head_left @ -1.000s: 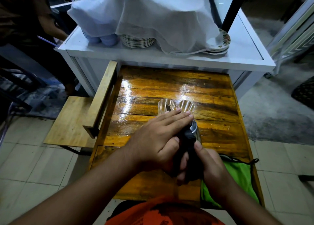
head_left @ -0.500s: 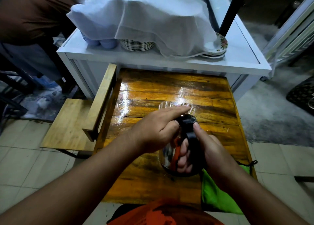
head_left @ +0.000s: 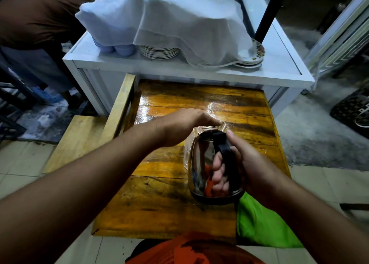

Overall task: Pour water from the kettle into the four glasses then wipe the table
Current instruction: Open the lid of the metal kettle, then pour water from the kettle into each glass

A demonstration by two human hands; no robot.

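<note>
Kettle hangs tilted above the table, right hand wrapped around its handle, left hand flat, fingers together, seemingly over the glasses.

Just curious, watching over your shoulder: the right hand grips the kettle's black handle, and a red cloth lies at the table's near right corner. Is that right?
Not quite. The head view shows the cloth is green, not red. The rest holds: the right hand grips the kettle by its black handle.

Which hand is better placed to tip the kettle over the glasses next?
Right. The right hand already grips the kettle by its black handle, lifted near the glasses; the left hand only rests above them.
</note>
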